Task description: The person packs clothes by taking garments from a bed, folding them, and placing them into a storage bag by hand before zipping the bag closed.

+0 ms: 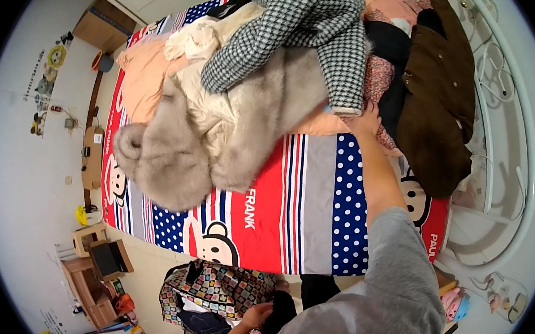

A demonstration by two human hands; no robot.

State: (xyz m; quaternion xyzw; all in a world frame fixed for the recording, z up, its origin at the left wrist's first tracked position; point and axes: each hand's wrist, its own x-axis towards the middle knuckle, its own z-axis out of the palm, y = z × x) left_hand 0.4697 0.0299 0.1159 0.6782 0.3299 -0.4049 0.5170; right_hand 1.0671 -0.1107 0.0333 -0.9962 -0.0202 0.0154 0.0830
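My right hand (365,120) reaches far across the bed, its fingers closed on peach cloth (320,123) just below the cuff of a black-and-white houndstooth coat (340,56); the exact grip is partly hidden. Under that coat spreads a grey fur coat (167,152) with a cream lining (217,118). To the right of my hand lie a dark garment (390,65) and a brown coat (433,93). My left hand (257,315) hangs low, fingers curled together with nothing visible in them, beside a patterned bag (223,288) holding clothes.
A red, blue and grey printed bedsheet (265,223) covers the bed. White curved rails (528,167) with cables run along the right side. Cardboard boxes (84,291) stand on the floor at left, and another box (102,26) is at the far left corner.
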